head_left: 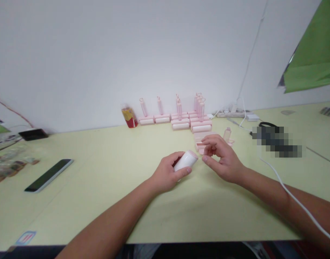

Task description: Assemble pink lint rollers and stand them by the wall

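Note:
A white cylinder with a pinkish end (187, 160) lies tilted in my left hand (167, 172), whose fingers and thumb wrap around it. Just right of its end is my right hand (223, 158), fingers curled but apart from the thumb, with nothing visible between them. Behind the right hand sits an open pink case (200, 145), partly hidden by the fingers. A small clear pink bottle (227, 134) stands behind that hand. Farther back, several pink cases with white rolls (181, 126) line the wall, with pink bottles (179, 109) upright on them.
A red and yellow packet (129, 116) stands by the wall. A dark tablet (50, 175) lies at the left, near blurred bagged items (10, 165). At the right are a power strip (232, 114) and a white cable (294, 201) crossing over my right forearm.

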{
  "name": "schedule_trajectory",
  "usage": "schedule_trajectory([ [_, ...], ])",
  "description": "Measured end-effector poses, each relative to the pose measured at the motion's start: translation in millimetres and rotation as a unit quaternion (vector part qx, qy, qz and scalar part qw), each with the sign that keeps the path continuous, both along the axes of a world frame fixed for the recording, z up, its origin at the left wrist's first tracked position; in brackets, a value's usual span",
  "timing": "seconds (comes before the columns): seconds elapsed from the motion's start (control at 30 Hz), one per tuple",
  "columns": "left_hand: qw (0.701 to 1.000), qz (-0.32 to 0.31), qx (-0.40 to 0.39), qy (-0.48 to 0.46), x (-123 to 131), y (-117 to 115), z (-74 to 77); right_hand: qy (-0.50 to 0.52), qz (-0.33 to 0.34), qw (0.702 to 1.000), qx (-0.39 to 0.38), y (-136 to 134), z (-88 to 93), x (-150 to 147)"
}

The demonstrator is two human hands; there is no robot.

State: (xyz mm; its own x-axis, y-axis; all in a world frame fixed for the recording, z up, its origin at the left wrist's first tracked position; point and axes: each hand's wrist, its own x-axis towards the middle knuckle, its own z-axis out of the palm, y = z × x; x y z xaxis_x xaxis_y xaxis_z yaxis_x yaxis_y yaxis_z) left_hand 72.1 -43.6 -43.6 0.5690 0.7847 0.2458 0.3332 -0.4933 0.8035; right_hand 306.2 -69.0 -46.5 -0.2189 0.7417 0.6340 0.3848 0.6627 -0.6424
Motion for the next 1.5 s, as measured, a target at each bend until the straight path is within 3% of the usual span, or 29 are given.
schedule_trajectory([
  [0.13, 1.0, -0.009, -0.01, -0.006, 0.3, -0.4, -2.5, -0.056, 0.085, 0.993, -0.054, -1.3, 2.7, 1.4],
  [0.2, 0.999, 0.003, -0.021, -0.025, -0.2, 0.2, -5.5, -0.055, 0.048, 0.996, -0.043, 1.7, 5.8, 4.9],
  [0.27, 0.998, 0.023, -0.038, -0.054, -1.1, 1.3, -8.7, -0.063, -0.038, 0.997, -0.031, 7.5, 8.2, 9.7],
  [0.37, 0.993, 0.045, -0.059, -0.093, -2.2, 2.8, -11.4, -0.158, -0.116, 0.979, -0.054, 19.4, 5.9, 16.6],
  [0.57, 0.982, 0.065, -0.104, -0.145, -0.6, 4.5, -9.3, -0.328, -0.091, 0.934, -0.111, 36.0, -14.1, 21.7],
  [0.77, 0.973, 0.143, -0.088, -0.156, -0.8, 9.4, -4.5, -0.347, -0.116, 0.922, -0.129, 34.4, -16.4, 21.4],
  [0.93, 0.967, 0.164, -0.113, -0.161, -1.0, 12.0, -2.9, -0.357, -0.11, 0.917, -0.144, 35.6, -22.8, 23.7],
  [1.13, 0.96, 0.17, -0.144, -0.171, -4.3, 18.3, -7.3, -0.312, -0.075, 0.939, -0.126, 36.4, -23.0, 20.7],
  [1.3, 0.937, 0.188, -0.202, -0.215, -6.2, 23.7, -7.5, -0.176, -0.066, 0.973, -0.131, 33.0, -16.8, 10.9],
  [1.5, 0.912, 0.187, -0.253, -0.262, -6.2, 27.5, -8.1, 0.007, -0.053, 0.993, -0.109, 26.0, -12.1, 4.9],
])
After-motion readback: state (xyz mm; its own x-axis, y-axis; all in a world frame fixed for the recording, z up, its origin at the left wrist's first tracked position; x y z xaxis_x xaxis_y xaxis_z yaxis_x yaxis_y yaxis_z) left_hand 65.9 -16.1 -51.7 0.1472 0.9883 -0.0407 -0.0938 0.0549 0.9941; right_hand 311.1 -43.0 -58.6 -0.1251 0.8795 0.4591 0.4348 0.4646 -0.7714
